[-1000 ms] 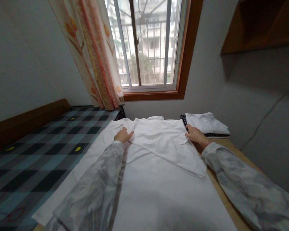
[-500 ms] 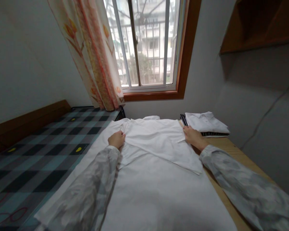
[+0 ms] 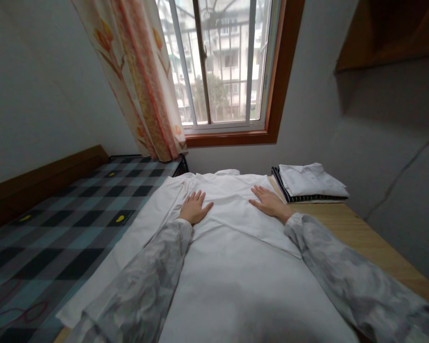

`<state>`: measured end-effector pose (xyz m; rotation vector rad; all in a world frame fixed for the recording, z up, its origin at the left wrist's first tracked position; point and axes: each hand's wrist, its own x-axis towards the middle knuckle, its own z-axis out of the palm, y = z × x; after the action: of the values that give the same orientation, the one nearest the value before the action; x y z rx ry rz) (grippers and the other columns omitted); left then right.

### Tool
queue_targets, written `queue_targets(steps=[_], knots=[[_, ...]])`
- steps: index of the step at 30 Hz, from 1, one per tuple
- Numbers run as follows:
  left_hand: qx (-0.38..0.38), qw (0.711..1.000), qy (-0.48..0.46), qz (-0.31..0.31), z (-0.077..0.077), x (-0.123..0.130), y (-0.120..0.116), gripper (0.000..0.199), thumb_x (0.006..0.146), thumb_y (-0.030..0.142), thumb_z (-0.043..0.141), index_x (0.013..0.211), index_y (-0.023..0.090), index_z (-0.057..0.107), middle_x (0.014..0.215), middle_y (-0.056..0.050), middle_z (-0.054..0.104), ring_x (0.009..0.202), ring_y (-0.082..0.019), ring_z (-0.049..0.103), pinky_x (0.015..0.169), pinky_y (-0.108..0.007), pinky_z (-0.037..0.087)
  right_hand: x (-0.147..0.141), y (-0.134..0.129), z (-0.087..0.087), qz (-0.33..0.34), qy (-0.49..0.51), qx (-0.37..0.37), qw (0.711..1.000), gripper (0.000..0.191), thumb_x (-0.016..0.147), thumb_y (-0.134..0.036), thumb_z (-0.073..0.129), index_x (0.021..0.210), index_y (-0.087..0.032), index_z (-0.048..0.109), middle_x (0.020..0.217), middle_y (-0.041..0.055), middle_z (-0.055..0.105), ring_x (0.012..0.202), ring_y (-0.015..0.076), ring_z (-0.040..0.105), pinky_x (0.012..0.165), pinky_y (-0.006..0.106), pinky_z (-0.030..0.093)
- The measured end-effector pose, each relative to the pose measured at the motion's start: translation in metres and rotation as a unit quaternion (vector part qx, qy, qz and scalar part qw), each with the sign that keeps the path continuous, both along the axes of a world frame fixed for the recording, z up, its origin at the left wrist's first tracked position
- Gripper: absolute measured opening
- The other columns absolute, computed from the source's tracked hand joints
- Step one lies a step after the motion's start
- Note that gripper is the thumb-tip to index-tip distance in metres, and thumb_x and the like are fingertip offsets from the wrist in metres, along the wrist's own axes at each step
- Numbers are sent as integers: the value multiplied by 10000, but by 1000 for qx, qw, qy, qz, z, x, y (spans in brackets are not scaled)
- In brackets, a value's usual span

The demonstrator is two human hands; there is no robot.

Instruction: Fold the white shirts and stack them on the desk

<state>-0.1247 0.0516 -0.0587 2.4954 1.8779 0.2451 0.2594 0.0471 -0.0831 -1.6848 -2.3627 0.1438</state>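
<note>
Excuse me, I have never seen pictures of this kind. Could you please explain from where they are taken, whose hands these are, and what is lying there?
There is no machine here: a person works with two bare hands. Every picture comes from one camera worn on the person's head, looking forward and down, so the patterned sleeves reach in from the bottom corners.

A white garment, probably a shirt, is spread over a wooden table. The left hand and right hand rest palm down on its far part, fingers spread; neither is gripping anything. At the table's far right lies a pile of folded clothes, white on top. To the left is a bed with a checked cover.
</note>
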Motion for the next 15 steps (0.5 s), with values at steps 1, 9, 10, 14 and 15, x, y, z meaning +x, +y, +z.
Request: queue_targets(steps=[1, 9, 10, 14, 15], knots=[[0, 1000, 1, 20, 0, -3, 1, 827, 1075, 715, 348, 1697, 178, 437, 1813, -178, 315, 1686, -395, 273, 1355, -597, 206, 3, 3, -1, -13, -3, -1, 1000, 791, 1125, -618, 398, 1719, -95, 391, 1808, 206, 303, 1694, 333, 264, 1380, 451, 183], [-15, 991, 29, 126, 6, -7, 2, 891, 1066, 750, 295, 1690, 128, 432, 1819, -202, 285, 1680, -398, 286, 1351, -555, 241, 11, 6, 1, -146, -32, -39, 988, 933, 1105, -706, 301, 1732, -16, 322, 1818, 253, 243, 1703, 349, 221, 1367, 443, 173], [-6, 991, 31, 128, 8, -8, 4, 873, 1067, 742, 314, 1644, 111, 488, 1782, -227, 364, 1642, -401, 365, 1325, -533, 298, 10, 3, 4, -160, -32, -36, 986, 953, 1099, -720, 302, 1723, 0, 333, 1805, 273, 264, 1695, 361, 240, 1360, 449, 186], [50, 988, 21, 143, 25, -13, 21, 720, 1056, 702, 428, 1339, 97, 698, 1399, -264, 715, 1321, -398, 672, 1114, -476, 506, -4, -19, 24, -138, -24, 48, 989, 816, 1088, -670, 410, 1573, -30, 556, 1681, 280, 489, 1592, 376, 419, 1316, 456, 260], [71, 987, 12, 143, 28, -14, 28, 672, 1047, 678, 478, 1305, 103, 710, 1349, -252, 733, 1279, -394, 687, 1090, -473, 518, -10, -26, 29, -113, -16, 69, 991, 718, 1089, -643, 442, 1488, -78, 635, 1601, 253, 583, 1514, 361, 509, 1281, 443, 313]])
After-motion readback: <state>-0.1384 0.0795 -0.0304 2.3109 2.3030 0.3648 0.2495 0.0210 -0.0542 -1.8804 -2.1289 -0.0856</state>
